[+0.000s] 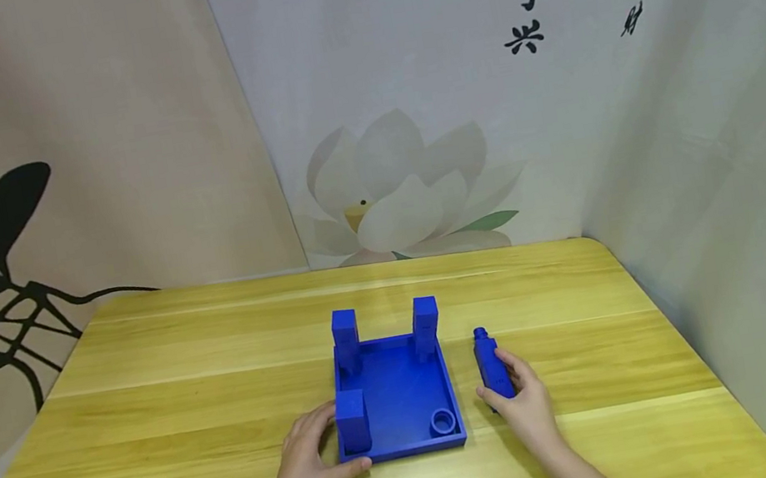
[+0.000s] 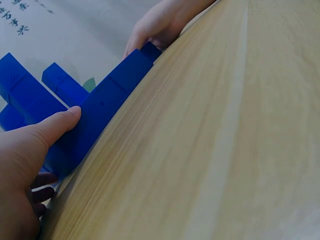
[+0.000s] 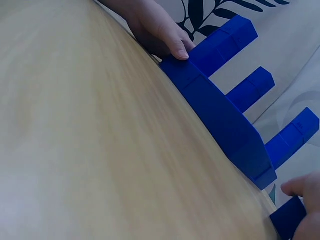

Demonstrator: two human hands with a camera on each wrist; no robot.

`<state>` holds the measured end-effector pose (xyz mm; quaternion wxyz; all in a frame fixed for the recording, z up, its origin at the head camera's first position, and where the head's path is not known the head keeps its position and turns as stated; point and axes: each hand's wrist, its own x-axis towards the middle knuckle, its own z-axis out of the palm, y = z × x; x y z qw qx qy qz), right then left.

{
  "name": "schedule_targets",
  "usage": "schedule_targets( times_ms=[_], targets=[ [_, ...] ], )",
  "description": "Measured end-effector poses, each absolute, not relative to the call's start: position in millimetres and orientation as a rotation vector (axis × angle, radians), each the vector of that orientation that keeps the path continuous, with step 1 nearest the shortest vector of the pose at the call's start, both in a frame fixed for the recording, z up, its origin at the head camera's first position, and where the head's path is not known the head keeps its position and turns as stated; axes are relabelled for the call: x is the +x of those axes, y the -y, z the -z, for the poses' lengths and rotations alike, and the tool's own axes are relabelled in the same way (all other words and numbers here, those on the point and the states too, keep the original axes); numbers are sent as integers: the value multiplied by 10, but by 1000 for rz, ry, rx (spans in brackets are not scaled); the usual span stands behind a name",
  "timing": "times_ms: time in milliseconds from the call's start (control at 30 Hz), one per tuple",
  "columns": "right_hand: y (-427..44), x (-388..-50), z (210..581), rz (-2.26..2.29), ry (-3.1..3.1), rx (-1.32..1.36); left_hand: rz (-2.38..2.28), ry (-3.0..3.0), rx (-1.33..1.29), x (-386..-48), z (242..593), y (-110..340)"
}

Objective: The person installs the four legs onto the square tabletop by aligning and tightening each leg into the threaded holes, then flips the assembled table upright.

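Observation:
A blue square tray (image 1: 397,393) with a low rim lies on the table, three upright square posts standing at its corners. In its near right corner is a round blue socket (image 1: 441,413) with no post in it. My left hand (image 1: 307,467) grips the near left corner, thumb on the front wall (image 2: 102,102) and fingers along the left side. To the right of the tray, my right hand (image 1: 531,409) pinches a loose blue post (image 1: 491,365) between thumb and fingers. The post's narrow round end points away from me. In the right wrist view, the post (image 3: 288,218) is partly cut off.
The wooden tabletop (image 1: 173,392) extends around the tray on all sides. Behind it hangs a pale backdrop (image 1: 398,59) with a printed lotus, dark leaves and black characters. Another hanging cloth (image 1: 744,170) borders the table's right edge.

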<state>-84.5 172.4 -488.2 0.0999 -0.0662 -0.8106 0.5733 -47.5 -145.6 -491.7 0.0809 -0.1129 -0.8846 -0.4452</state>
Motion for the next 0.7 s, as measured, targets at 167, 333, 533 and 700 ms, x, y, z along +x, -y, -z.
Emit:
schedule_targets(
  times_ms=[167, 333, 533, 700],
  targets=[
    [-1705, -831, 4901, -1607, 2416, -180, 1315, 2638, -344, -474, 4923, 1451],
    [-1701, -831, 4917, -1508, 2444, -138, 1315, 2644, -338, -472, 4923, 1457],
    [-1708, -819, 4916, -1434, 2466, -89, 1311, 2649, -334, -473, 4921, 1466],
    [-1720, -821, 4951, -1460, 2410, -104, 1308, 2643, -347, -475, 4924, 1472]
  ],
)
